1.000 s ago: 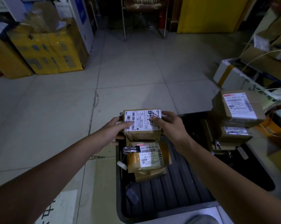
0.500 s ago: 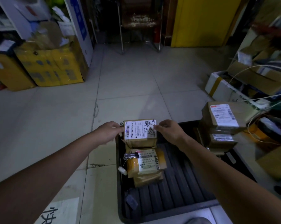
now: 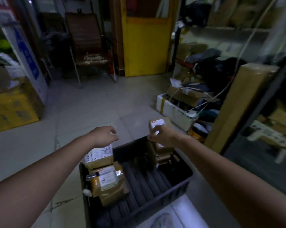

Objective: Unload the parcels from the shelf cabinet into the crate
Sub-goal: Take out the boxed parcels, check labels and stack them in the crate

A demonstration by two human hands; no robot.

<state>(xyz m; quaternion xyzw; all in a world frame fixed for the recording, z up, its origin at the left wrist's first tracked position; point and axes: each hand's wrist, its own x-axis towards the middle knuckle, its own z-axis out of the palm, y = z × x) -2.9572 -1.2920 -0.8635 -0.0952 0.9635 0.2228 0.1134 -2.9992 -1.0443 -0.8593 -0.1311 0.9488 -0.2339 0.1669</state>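
Note:
A black crate [image 3: 157, 206] with a ribbed floor stands on the tiles below me. At its left end lies a brown parcel with a scribbled white label [image 3: 99, 155], and a tape-wrapped parcel [image 3: 107, 178] lies just in front of it. A stack of brown parcels [image 3: 162, 152] stands at the crate's far right corner, topped by a labelled box [image 3: 158, 123]. My left hand [image 3: 104, 137] hovers above the scribbled parcel, loosely curled and holding nothing. My right hand [image 3: 162, 137] hangs in front of the stack, fingers loose. The shelf cabinet [image 3: 261, 102] with more parcels [image 3: 279, 116] is at the right.
A tall cardboard box [image 3: 237, 106] leans against the cabinet frame. A white foam box [image 3: 172, 109] with cables and clutter sits on the floor at the right. Yellow cartons [image 3: 12, 111] stand at the left. A chair [image 3: 91, 51] and a yellow door [image 3: 145, 43] are at the back.
Both hands have let go of the scribbled parcel, which now lies in the crate. They have lifted and spread apart, the right toward the stack. My view has tipped up and swung right.

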